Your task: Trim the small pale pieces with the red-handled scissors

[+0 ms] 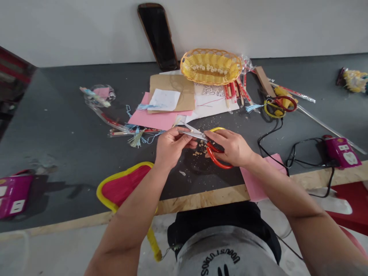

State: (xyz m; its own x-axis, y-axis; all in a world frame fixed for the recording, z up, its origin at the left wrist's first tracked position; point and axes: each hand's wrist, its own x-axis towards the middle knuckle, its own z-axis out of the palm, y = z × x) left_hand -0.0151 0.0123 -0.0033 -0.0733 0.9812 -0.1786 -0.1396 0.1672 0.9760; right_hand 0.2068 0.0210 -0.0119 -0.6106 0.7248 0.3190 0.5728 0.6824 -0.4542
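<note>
Both my hands meet over the grey table. My right hand (232, 147) grips a pair of scissors (216, 155) with one red and one yellow handle loop, the blades apart and pointing left. Beside the blade tips, the fingers of my left hand (172, 145) are pinched together around something small and pale that I cannot make out. Small beige cut bits (200, 150) and crumbs lie scattered beneath the scissors. Behind the hands sits a yellow woven basket (211, 78) with a row of pale little pieces in it.
Pink paper (156, 119), brown paper (185, 97) and a phone (159, 36) leaning on the wall are behind. A red fan-like piece with yellow edging (126, 186) lies left. To the right are other scissors (287, 103), a glue gun (280, 92), and a purple power socket (342, 151) with cables.
</note>
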